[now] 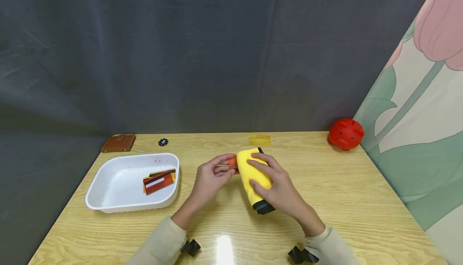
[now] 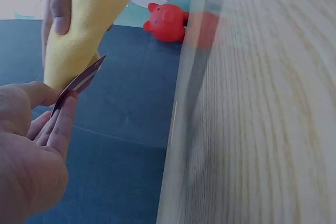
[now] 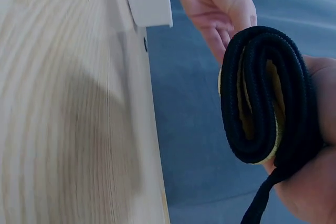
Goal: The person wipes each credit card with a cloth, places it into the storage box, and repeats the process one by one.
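Note:
My left hand (image 1: pixel 213 176) pinches a red-orange card (image 1: pixel 233 164) between thumb and fingers; in the left wrist view the card (image 2: pixel 79 82) is tilted, its upper part against the cloth. A folded yellow cloth with black edging (image 1: pixel 249 172) is gripped in my right hand (image 1: pixel 280 182), held above the table beside the card. The right wrist view shows the cloth's black rolled edge (image 3: pixel 268 93) end-on, in several layers. Part of the card is hidden behind the cloth in the head view.
At the left stands a white tray (image 1: pixel 108 208) with red and yellow cards (image 1: pixel 159 182) overlapping inside. Along the table's back lie a brown wallet (image 1: pixel 118 143), a black chip (image 1: pixel 163 142) and a gold card (image 1: pixel 259 140). A red piggy bank (image 1: pixel 346 134) sits at the back right.

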The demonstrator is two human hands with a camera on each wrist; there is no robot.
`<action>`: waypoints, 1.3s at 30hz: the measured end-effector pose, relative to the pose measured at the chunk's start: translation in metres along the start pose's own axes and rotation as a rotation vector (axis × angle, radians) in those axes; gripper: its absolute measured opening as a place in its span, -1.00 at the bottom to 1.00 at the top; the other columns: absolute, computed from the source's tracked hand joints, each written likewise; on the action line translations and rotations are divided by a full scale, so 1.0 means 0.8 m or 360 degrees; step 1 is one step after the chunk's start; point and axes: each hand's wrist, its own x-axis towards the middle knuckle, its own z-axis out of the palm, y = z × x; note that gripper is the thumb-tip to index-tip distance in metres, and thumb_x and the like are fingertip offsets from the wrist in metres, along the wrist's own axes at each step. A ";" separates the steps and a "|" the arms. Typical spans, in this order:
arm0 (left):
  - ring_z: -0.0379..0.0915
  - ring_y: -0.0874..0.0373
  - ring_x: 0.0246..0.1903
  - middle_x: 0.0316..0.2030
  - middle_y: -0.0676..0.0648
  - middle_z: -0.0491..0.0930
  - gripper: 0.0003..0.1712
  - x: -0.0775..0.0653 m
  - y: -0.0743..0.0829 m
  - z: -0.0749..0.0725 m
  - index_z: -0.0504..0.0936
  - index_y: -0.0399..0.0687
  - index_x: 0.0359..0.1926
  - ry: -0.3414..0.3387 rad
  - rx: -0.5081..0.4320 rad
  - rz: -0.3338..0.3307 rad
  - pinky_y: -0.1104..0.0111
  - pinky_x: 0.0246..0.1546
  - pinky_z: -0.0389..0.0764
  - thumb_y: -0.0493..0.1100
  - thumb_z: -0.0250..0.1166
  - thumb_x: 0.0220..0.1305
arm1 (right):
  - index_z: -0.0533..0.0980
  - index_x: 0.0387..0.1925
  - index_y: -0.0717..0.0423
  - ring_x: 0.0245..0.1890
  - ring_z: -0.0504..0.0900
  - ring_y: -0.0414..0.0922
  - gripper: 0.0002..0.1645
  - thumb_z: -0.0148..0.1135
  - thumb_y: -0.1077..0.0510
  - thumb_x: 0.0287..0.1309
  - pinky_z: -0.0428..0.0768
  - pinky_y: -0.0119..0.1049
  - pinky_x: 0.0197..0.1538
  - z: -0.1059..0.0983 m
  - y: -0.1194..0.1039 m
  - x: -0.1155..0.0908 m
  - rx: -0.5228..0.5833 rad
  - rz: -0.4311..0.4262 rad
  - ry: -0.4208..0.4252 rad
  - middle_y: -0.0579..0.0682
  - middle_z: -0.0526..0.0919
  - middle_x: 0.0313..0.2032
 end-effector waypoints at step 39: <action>0.62 0.27 -0.08 0.00 -0.19 0.66 -0.60 -0.021 0.027 -0.100 0.64 -0.02 0.26 0.0084 0.0319 0.0049 0.54 -0.12 0.68 -0.32 0.22 0.47 | 0.62 0.24 0.11 0.31 0.49 0.18 -0.40 0.45 0.36 0.12 0.28 -0.84 0.16 -0.082 0.045 0.004 -0.0110 0.0267 0.0361 0.13 0.53 0.31</action>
